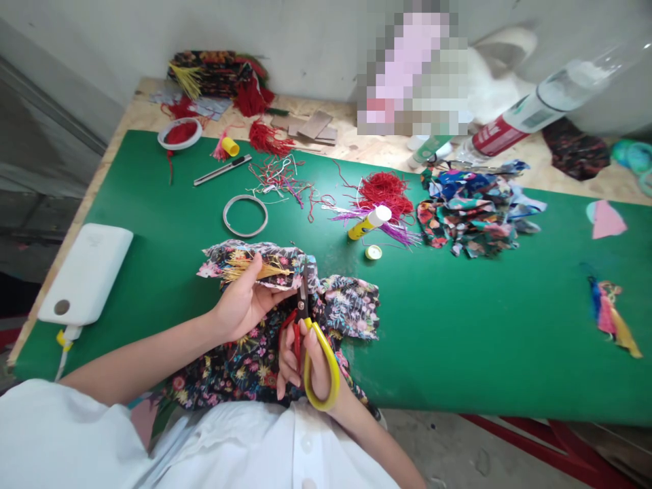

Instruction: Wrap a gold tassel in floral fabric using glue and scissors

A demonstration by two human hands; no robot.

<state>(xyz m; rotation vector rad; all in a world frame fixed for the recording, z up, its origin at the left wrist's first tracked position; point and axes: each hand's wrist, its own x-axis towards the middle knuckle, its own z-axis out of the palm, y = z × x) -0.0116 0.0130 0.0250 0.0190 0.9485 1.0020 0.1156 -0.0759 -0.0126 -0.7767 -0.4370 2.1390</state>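
A dark floral fabric (351,309) lies over the near edge of the green mat (458,326) and hangs toward my lap. My left hand (243,302) pinches a lighter floral piece (278,258) of it together with a yellow tassel (249,268), thumb on top. My right hand (300,367) is closed through the handles of red and yellow scissors (313,353). The blades point away from me into the fabric beside my left fingers.
A white power bank (86,272) sits at the mat's left edge. A metal ring (245,216), a craft knife (221,170), red thread (384,190), a glue tube (369,223), a fabric scrap pile (471,210), tassels (611,316) and a tipped bottle (540,102) lie beyond.
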